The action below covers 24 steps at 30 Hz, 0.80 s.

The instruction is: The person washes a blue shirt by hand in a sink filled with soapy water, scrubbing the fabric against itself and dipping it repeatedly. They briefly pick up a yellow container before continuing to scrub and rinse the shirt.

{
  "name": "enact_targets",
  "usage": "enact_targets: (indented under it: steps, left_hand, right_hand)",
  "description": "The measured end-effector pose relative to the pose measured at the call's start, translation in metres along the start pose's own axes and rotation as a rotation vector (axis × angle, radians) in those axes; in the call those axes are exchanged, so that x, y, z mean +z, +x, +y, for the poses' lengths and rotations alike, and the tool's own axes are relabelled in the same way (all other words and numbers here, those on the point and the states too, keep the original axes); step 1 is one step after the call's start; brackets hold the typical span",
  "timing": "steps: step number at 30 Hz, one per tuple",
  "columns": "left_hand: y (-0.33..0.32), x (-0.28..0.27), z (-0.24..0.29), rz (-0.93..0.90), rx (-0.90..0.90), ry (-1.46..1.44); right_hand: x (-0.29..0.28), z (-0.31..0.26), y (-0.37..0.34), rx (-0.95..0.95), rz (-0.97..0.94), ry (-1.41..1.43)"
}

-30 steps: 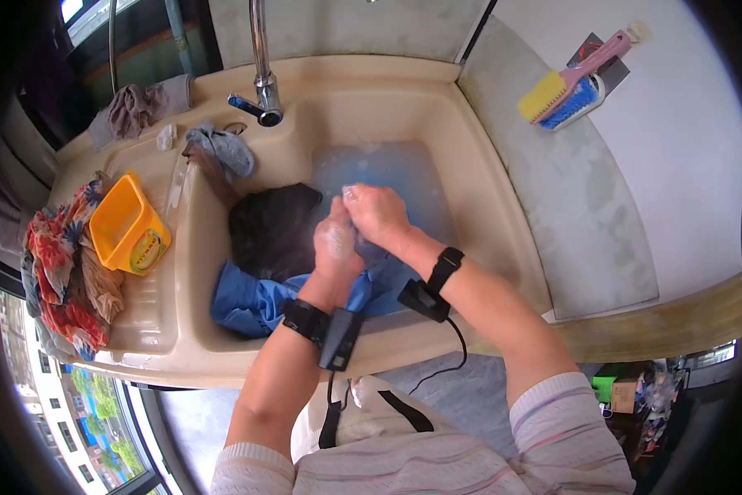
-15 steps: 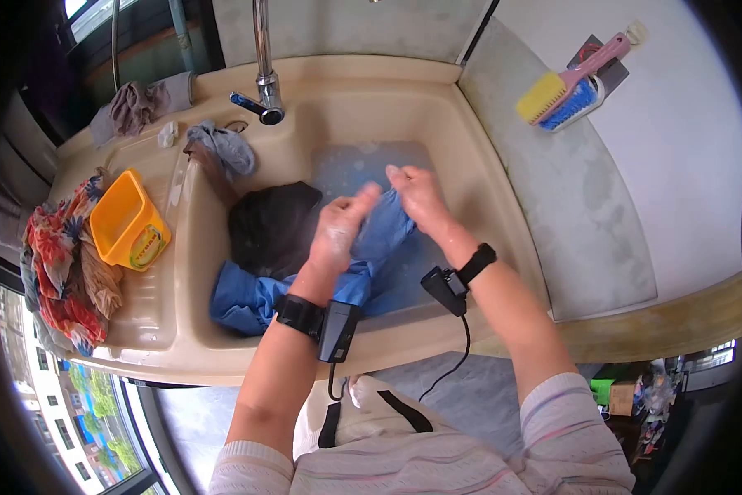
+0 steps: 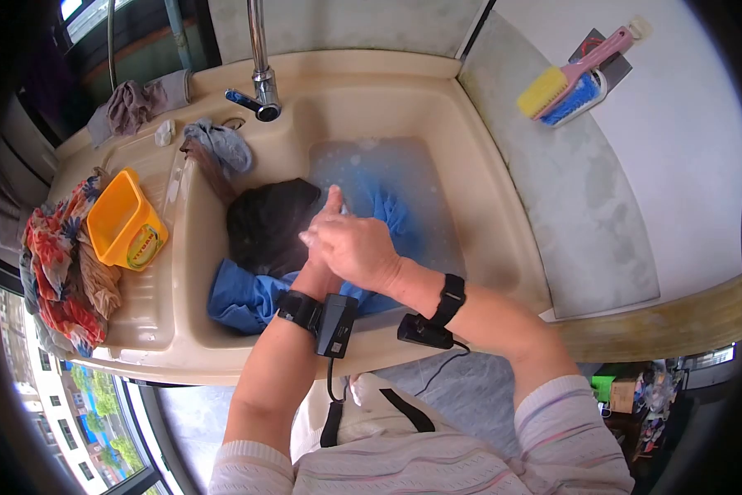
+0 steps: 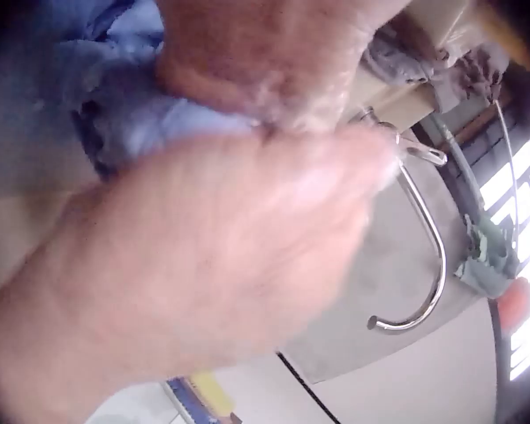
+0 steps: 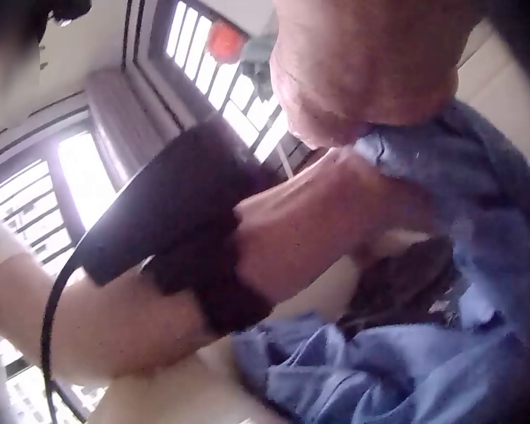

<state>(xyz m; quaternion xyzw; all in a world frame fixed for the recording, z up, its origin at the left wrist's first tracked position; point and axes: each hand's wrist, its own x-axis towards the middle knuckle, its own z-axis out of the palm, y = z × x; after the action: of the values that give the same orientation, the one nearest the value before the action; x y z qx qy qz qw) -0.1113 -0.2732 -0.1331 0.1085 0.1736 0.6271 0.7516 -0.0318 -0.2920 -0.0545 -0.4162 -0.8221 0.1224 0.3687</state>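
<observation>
A wet blue garment (image 3: 391, 213) lies partly under cloudy water, with another fold (image 3: 240, 297) bunched at the sink's near left. My left hand (image 3: 325, 221) grips part of the blue cloth, its thumb side up. Lying across it, my right hand (image 3: 359, 249) is curled and holds the cloth against the left. In the right wrist view, the blue fabric (image 5: 495, 221) runs up between both hands. Motion blurs the right hand (image 4: 221, 256) in the left wrist view. Beside the hands, a dark garment (image 3: 270, 223) rests in the sink's left part.
The beige sink (image 3: 503, 231) has a chrome faucet (image 3: 263, 87) at its back. On the left drainboard stand a yellow plastic tub (image 3: 131, 224) and a patterned cloth pile (image 3: 61, 256). Grey cloth (image 3: 220, 144) hangs at the basin's corner. Brushes (image 3: 565, 91) hang on the right wall.
The hands moved apart with blue cloth stretched up between them, then came together again lower and nearer. The right hand now crosses over the left, and part of the cloth sank back into the water.
</observation>
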Motion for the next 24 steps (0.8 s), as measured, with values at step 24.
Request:
enact_targets:
  steps: [24]
  left_hand:
    - [-0.006, 0.063, 0.029, -0.018, -0.223, 0.126]
  right_hand:
    - [-0.047, 0.047, 0.021, 0.455, -0.394, 0.357]
